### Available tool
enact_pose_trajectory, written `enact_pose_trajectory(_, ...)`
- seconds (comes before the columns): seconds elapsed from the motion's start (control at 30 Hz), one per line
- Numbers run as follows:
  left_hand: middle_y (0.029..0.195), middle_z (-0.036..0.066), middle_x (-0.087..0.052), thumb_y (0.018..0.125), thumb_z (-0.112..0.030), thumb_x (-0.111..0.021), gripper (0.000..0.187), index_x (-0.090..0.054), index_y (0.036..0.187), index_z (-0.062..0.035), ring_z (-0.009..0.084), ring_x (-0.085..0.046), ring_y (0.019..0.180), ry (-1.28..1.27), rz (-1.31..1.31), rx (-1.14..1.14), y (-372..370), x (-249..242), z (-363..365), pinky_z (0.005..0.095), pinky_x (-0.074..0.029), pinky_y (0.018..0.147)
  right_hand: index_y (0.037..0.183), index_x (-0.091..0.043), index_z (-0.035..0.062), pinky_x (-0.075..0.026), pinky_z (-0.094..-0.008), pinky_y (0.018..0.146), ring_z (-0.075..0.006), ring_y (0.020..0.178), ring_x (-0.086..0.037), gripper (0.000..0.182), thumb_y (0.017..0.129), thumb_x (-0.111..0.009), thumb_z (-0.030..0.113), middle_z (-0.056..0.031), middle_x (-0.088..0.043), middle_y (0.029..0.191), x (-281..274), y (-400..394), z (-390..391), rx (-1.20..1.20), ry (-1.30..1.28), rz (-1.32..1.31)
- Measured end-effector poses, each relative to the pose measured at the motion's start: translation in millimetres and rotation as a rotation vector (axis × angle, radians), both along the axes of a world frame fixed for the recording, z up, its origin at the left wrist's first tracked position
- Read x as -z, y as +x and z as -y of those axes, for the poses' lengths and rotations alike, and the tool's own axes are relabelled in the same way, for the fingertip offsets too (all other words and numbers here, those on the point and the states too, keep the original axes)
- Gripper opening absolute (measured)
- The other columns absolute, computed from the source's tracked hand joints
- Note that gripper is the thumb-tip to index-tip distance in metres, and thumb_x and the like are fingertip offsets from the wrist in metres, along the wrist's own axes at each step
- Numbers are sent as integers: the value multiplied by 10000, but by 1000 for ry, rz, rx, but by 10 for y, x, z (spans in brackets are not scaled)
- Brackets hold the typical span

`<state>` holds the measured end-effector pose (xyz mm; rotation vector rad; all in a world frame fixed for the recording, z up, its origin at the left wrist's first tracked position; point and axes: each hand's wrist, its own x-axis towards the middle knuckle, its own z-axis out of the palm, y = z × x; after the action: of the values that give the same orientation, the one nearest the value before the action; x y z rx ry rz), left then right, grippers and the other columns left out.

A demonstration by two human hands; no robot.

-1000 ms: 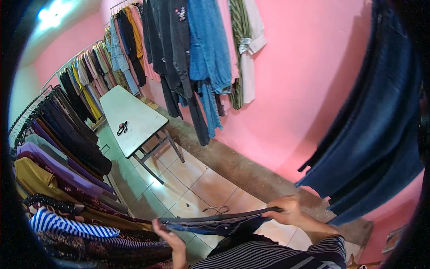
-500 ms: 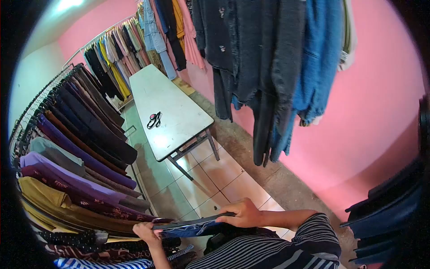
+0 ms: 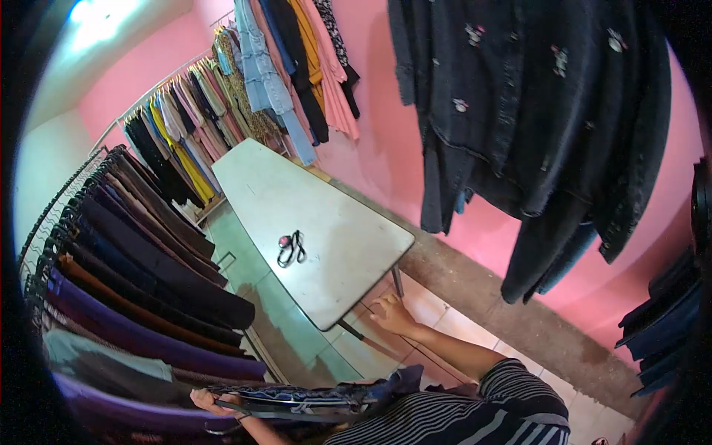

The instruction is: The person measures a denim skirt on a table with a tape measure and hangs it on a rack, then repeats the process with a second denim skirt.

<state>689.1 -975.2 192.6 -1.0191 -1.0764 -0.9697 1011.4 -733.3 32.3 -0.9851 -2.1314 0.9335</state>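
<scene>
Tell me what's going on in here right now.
A person in a striped top stands in a clothing shop between a full rack and a table. The left hand holds a dark folded garment on a hanger, low by the rack. The right hand reaches out to the near corner of the table, fingers spread. Scissors lie on the tabletop, apart from both hands. Dark jackets hang on the pink wall above.

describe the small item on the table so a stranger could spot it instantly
Find the long pale grey table along the pink wall. On its near half lies a small black looped strap or cord with a pink-red tip. It is the only item on the tabletop.
</scene>
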Motion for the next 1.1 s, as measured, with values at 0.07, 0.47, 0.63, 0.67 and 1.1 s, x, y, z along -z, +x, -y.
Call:
enact_pose_trajectory(0.07,561,81,-308,855,-530,-295,484,-343,657,-91,220,-279,473,-70,-69,105,-376,-51,-161,357,-255,512,1243,-355,45,-318,-421,940,-350,1165,-298,656,731,-608,369,-177,-334,1252,439,-445,-228,132,-6,285)
enact_pose_trajectory(0.47,732,89,-406,775,-201,-405,132,-380,762,-72,240,-412,711,-327,-132,129,-1817,-53,-966,479,-356,799,1367,44,141,41,-572,983,-380,1258,212,975,708,-501,609,-156,159,1402,679,-1203,-726,131,-360,650)
enact_pose_trajectory(0.63,773,109,-433,843,-320,-346,266,-389,773,-67,273,-449,771,-280,-122,55,-2460,-33,-1505,517,-363,823,1367,37,139,37,-587,975,-383,1259,206,1002,687,-548,585,-170,159,1398,752,-1212,-716,167,-357,647)
enact_pose_trajectory(0.67,805,117,-455,879,-446,-297,406,-399,806,-59,293,-475,828,-260,-83,-38,-2600,-7,-1613,542,-366,844,1367,32,139,38,-591,973,-386,1258,206,1006,681,-553,586,-174,159,1397,706,-1205,-737,164,-387,649)
enact_pose_trajectory(1.1,795,140,-472,861,-567,-209,572,-408,768,-39,307,-476,807,-231,-52,39,-4191,-121,-2770,542,-381,810,1367,-64,113,31,-589,979,-426,1272,75,969,676,-605,524,-212,0,1402,359,-2063,-1213,439,-441,851)
